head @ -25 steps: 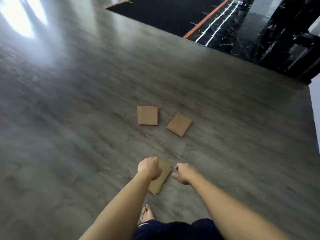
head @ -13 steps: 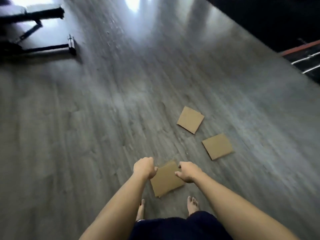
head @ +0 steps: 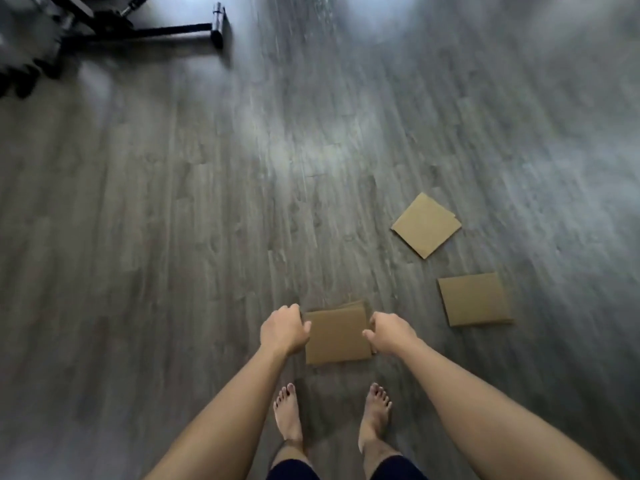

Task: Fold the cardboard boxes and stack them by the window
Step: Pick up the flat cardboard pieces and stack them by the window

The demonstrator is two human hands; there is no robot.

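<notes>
I hold a flat brown cardboard box (head: 336, 336) level above the floor in front of me. My left hand (head: 284, 330) grips its left edge and my right hand (head: 390, 332) grips its right edge, fingers curled under. A second layer of cardboard peeks out at its far edge. Two more flattened cardboard boxes lie on the grey wood floor to the right: one turned like a diamond (head: 426, 224), the other (head: 474, 298) nearer and squarer to me.
My bare feet (head: 289, 415) stand on the floor (head: 173, 271) just below the held box. A black metal stand with a crossbar foot (head: 180, 29) sits at the far left. Bright light reflects on the floor at the top.
The view has swung left; the two boxes on the floor now lie to the right and the black stand has come into view. The held box has turned square between my hands.
</notes>
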